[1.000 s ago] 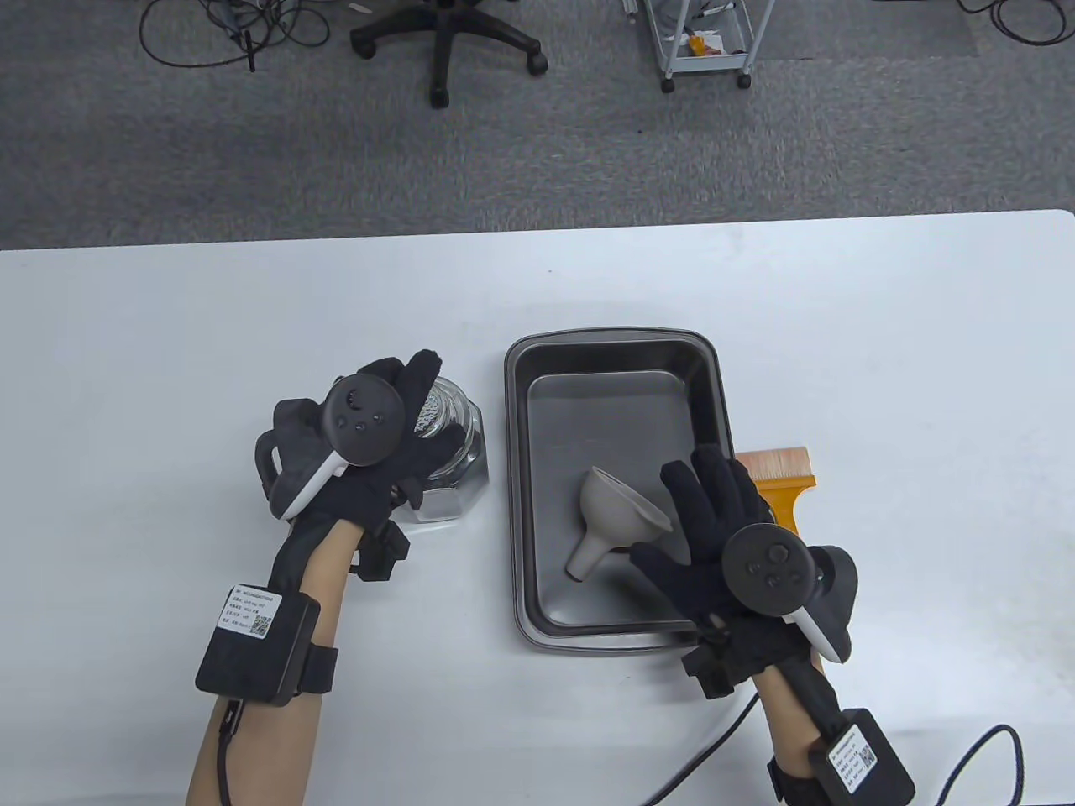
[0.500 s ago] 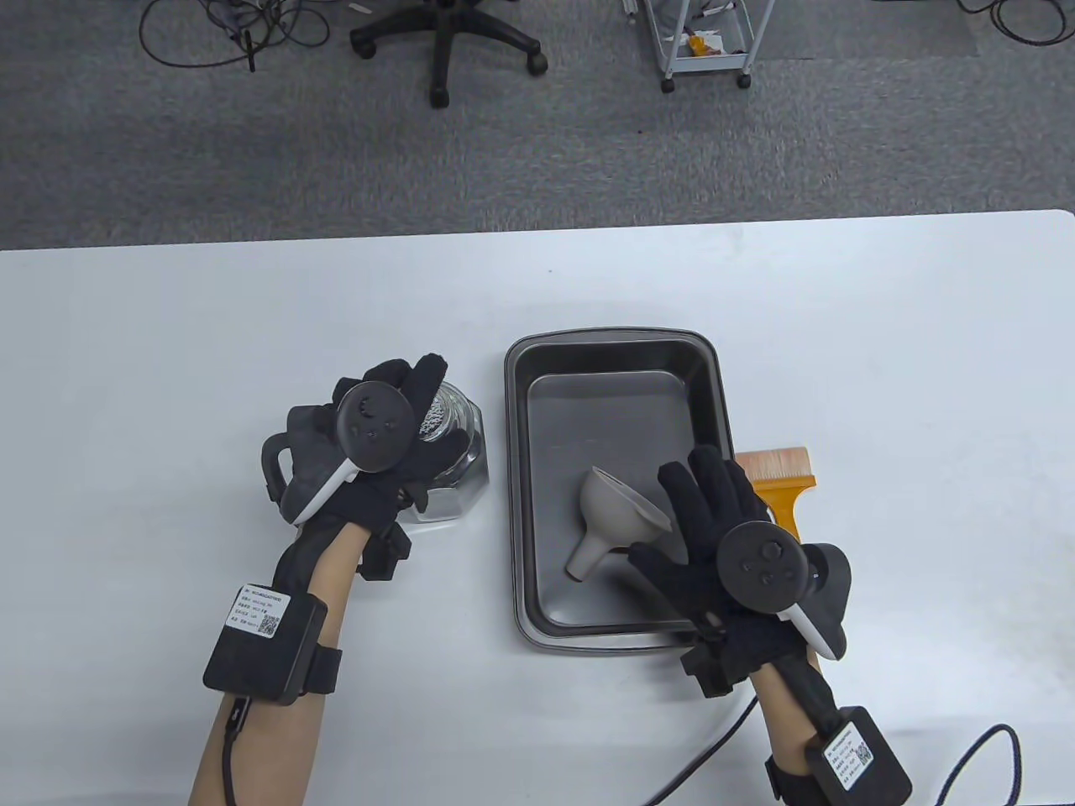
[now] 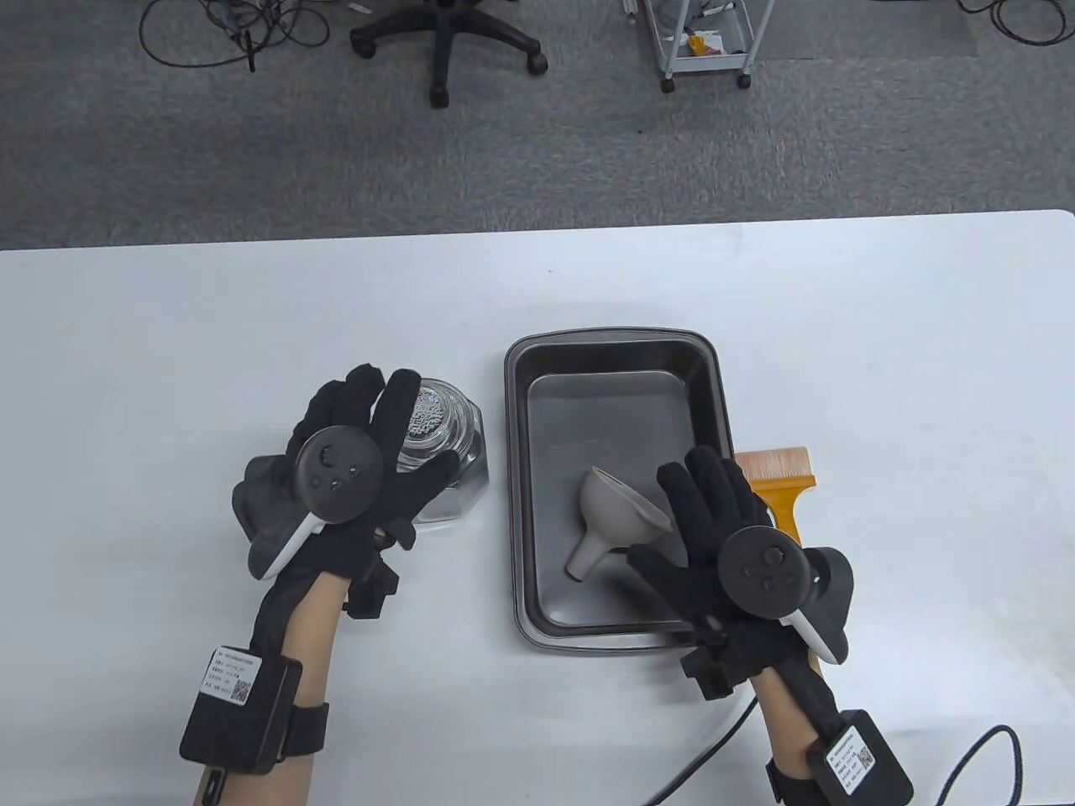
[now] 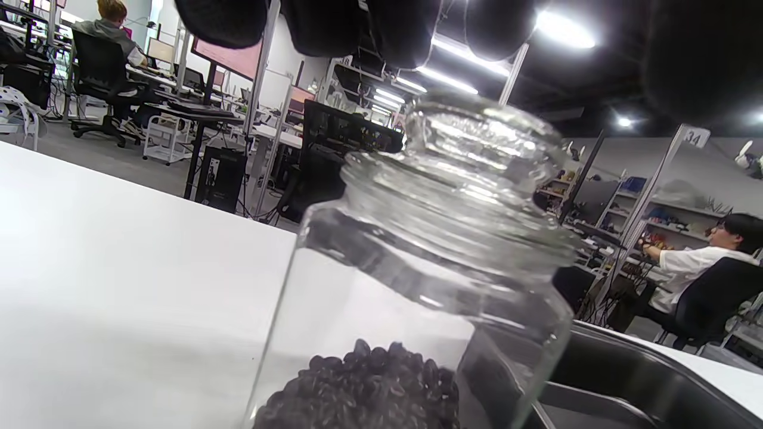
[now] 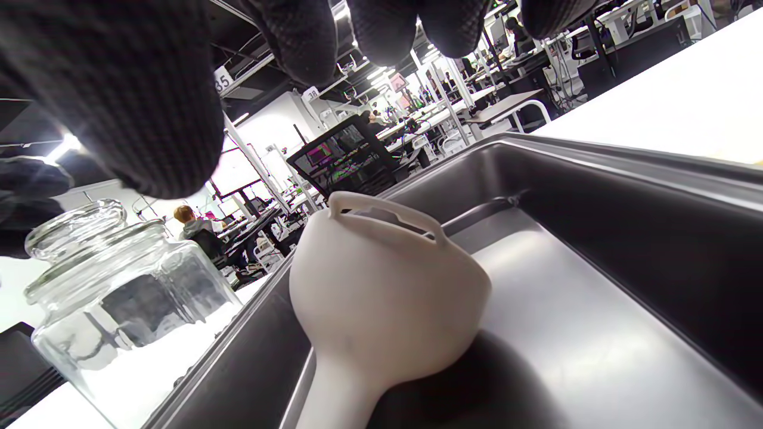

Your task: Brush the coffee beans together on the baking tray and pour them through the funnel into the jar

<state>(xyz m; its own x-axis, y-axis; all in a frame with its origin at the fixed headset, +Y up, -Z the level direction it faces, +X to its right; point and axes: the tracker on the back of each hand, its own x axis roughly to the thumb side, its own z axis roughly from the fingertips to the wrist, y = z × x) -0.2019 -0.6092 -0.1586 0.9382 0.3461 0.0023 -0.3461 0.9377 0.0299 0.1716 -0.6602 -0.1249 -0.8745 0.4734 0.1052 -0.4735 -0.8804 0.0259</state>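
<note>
A glass jar with its glass lid on stands left of the dark baking tray. Coffee beans lie at the jar's bottom. My left hand hovers over the jar's near left side, fingers straight and spread, holding nothing. A grey funnel lies on its side in the tray, also close up in the right wrist view. My right hand is flat over the tray's right rim beside the funnel, not gripping it. No loose beans show on the tray floor.
An orange-handled brush lies on the table right of the tray, partly under my right hand. A cable runs along the table's near right. An office chair and a wire cart stand on the floor beyond the far edge.
My left hand has drawn back towards the near left, off the jar's lid, which now shows more. The right hand, funnel and tray have hardly moved.
</note>
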